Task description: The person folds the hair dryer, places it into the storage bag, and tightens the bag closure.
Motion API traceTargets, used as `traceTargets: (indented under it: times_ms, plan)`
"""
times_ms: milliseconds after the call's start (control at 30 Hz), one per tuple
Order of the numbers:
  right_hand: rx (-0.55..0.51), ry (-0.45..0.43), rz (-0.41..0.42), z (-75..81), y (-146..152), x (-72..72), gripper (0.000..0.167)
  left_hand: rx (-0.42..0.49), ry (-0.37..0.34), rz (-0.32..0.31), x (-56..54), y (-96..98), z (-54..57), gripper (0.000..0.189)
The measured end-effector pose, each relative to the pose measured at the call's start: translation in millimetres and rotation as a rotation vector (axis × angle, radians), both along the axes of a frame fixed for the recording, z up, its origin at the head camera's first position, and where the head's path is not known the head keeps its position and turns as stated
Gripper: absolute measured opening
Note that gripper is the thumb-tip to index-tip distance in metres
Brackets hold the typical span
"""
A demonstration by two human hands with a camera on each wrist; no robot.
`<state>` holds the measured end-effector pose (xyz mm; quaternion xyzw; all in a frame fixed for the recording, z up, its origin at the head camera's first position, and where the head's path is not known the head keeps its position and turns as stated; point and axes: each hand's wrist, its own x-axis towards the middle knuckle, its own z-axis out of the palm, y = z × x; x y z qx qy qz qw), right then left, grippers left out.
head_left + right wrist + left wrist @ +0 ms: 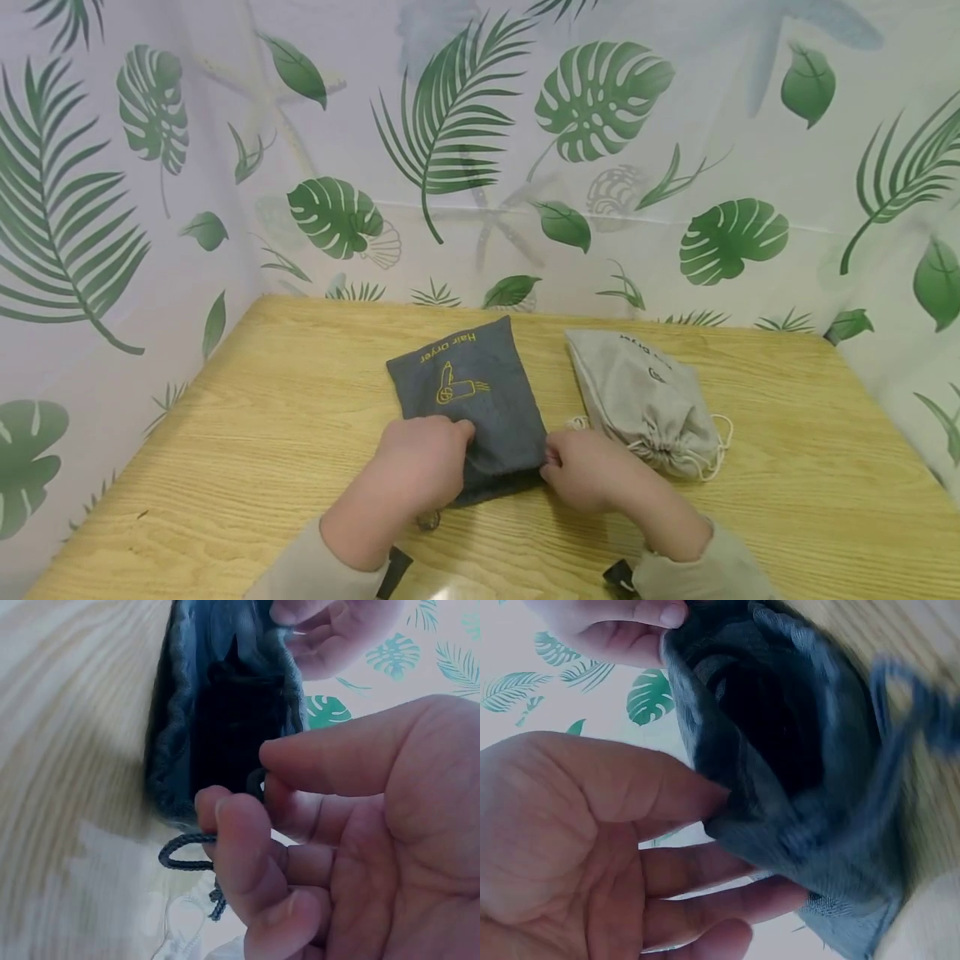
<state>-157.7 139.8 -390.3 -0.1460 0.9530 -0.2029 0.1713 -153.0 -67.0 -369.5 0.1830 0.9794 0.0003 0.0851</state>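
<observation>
A dark grey drawstring bag (495, 417), printed "Hair Dryer" in yellow, lies on the table with its opening towards me. My left hand (423, 462) pinches the left side of its rim between thumb and fingers. At the opposite side, my right hand (588, 471) pinches the dark drawstring (187, 853) where it leaves the rim. Both wrist views look into the mouth, which gapes between the hands. Something black (236, 727) shows inside; its kind cannot be made out. A knotted cord end (937, 712) hangs on the left side, blurred.
To the right lies a beige drawstring bag (645, 392), gathered at its near end, with white cords and "Hair Dryer" print. Both bags rest on a wooden table (285, 400). A leaf-patterned cloth (465, 167) stands behind and along the sides.
</observation>
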Motion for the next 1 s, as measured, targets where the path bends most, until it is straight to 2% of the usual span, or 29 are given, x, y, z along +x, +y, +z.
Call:
traceTargets:
  times_ms: [200,367,433,567,667,767,1000]
  plan:
    - [-0.075,-0.030,-0.126,2.9,-2.1,-1.1,0.014,-0.019,-0.007,0.047,-6.6,-2.3,-4.3,0.045]
    - [-0.056,-0.009,-0.191,2.6,-1.9,-2.7,0.022,-0.043,0.006,0.082,-10.9,-9.4,-3.9,0.048]
    - [-0.016,-0.001,-0.204,2.7,-1.3,-3.0,0.026,-0.064,0.017,0.105,-12.0,-14.6,-2.3,0.041]
    - [0.058,0.004,-0.206,3.6,0.5,-3.2,0.017,-0.120,-0.018,0.150,-12.5,-26.0,4.1,0.007]
    - [0.078,0.003,-0.196,4.3,1.3,-3.0,0.012,-0.149,-0.083,0.182,-14.3,-31.0,8.2,0.019]
    - [0.089,0.002,-0.186,5.3,1.0,-3.7,0.014,-0.166,-0.130,0.203,-18.0,-33.1,7.8,0.024]
    - [0.118,0.013,-0.152,6.4,2.7,-4.8,0.013,-0.148,-0.125,0.194,-27.8,-34.8,-6.0,0.028]
